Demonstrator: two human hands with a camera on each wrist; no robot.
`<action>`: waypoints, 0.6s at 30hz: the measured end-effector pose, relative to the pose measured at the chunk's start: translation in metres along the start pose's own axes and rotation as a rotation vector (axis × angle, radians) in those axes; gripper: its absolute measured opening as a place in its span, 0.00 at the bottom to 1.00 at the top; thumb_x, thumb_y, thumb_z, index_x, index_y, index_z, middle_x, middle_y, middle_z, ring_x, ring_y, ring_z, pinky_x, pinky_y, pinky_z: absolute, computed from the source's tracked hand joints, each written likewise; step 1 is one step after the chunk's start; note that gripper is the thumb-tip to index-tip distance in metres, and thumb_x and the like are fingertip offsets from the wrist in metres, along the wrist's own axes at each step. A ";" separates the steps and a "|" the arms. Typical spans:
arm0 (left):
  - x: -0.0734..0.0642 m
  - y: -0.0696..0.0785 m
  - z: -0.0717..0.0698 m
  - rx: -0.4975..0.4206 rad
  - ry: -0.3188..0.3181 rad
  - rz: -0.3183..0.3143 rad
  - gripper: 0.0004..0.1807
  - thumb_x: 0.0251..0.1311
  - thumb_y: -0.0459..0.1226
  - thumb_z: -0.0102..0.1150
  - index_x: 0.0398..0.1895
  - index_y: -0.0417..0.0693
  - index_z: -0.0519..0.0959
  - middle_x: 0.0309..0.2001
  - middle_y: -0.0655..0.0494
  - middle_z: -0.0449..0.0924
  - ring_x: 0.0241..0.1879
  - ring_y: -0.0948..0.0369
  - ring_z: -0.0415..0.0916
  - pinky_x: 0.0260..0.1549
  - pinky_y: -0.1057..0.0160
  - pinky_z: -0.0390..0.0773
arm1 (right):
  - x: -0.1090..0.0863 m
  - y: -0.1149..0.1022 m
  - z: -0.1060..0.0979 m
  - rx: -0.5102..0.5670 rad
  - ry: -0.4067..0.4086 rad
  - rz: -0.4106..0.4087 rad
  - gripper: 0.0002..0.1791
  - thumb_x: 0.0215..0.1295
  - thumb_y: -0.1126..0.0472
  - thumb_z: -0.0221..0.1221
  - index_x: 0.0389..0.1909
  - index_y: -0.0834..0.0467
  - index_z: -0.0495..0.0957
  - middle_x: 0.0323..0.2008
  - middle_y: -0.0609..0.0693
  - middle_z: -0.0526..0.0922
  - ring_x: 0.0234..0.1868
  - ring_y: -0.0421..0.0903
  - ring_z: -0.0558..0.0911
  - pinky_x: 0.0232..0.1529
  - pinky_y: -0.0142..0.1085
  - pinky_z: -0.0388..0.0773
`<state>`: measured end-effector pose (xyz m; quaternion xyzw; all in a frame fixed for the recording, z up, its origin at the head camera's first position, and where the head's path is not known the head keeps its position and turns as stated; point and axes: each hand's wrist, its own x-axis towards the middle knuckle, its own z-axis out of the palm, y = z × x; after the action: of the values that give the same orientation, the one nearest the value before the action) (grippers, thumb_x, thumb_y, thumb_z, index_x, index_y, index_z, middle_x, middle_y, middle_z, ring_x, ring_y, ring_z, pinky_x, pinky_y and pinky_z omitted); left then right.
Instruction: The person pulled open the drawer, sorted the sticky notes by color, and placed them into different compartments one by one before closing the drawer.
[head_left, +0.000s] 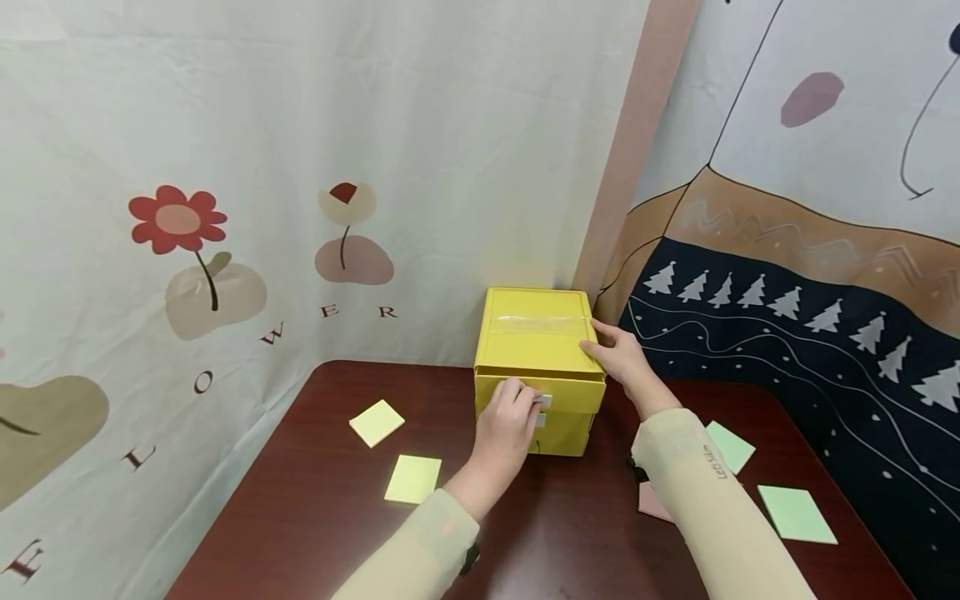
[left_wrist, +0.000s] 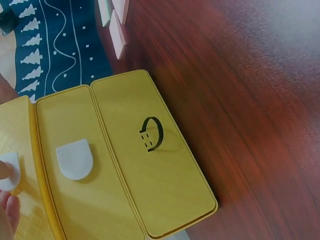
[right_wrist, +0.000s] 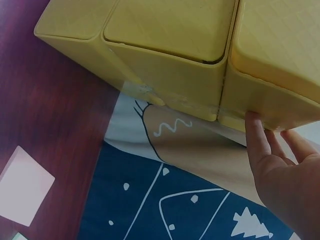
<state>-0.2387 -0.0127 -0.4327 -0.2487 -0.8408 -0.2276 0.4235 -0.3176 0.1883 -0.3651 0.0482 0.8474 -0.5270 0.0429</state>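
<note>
A yellow drawer box (head_left: 536, 329) with clear tape across its top stands at the far side of the table. My left hand (head_left: 504, 427) pinches the upper white tab handle (left_wrist: 11, 171) on its front. The top drawer (head_left: 501, 385) sticks out slightly, with a dark gap under the lid. Below it, the middle drawer has another white tab handle (left_wrist: 76, 160) and the bottom drawer a black loop handle (left_wrist: 159, 133). My right hand (head_left: 621, 358) touches the box's right side near the upper edge, fingers spread and fairly straight (right_wrist: 290, 165).
Two yellow sticky-note pads (head_left: 377, 423) lie left of the box on the dark red-brown table (head_left: 315, 517). Green pads (head_left: 797, 513) and a pink pad (head_left: 654, 502) lie to the right, partly behind my right sleeve. A printed curtain (head_left: 450, 167) hangs behind the table.
</note>
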 end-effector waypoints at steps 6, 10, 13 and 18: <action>-0.005 0.001 -0.005 -0.022 -0.020 -0.002 0.04 0.56 0.35 0.66 0.33 0.48 0.81 0.32 0.58 0.71 0.37 0.61 0.73 0.27 0.72 0.79 | -0.001 0.000 0.001 -0.004 -0.009 -0.002 0.35 0.69 0.53 0.54 0.74 0.51 0.53 0.72 0.61 0.53 0.66 0.56 0.65 0.63 0.46 0.70; -0.009 0.002 -0.007 -0.038 -0.012 0.001 0.04 0.55 0.35 0.66 0.33 0.48 0.81 0.31 0.58 0.70 0.37 0.62 0.73 0.27 0.73 0.79 | -0.002 -0.001 0.001 -0.009 -0.015 -0.007 0.35 0.69 0.53 0.53 0.74 0.52 0.52 0.72 0.61 0.52 0.67 0.57 0.64 0.64 0.47 0.68; -0.011 0.003 -0.008 -0.051 0.006 0.012 0.05 0.54 0.35 0.67 0.32 0.48 0.81 0.31 0.58 0.70 0.37 0.62 0.74 0.27 0.73 0.79 | -0.002 -0.001 0.001 -0.017 -0.012 -0.009 0.35 0.70 0.54 0.53 0.74 0.51 0.52 0.72 0.61 0.52 0.66 0.57 0.65 0.63 0.47 0.69; -0.013 0.006 -0.010 -0.062 0.030 0.026 0.05 0.52 0.35 0.68 0.31 0.47 0.82 0.30 0.58 0.70 0.35 0.61 0.73 0.26 0.72 0.79 | -0.002 -0.001 0.001 -0.027 -0.006 -0.009 0.34 0.70 0.54 0.53 0.74 0.51 0.52 0.72 0.62 0.54 0.64 0.56 0.67 0.62 0.46 0.70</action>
<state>-0.2221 -0.0175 -0.4372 -0.2692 -0.8237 -0.2516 0.4310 -0.3156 0.1873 -0.3646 0.0422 0.8546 -0.5157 0.0435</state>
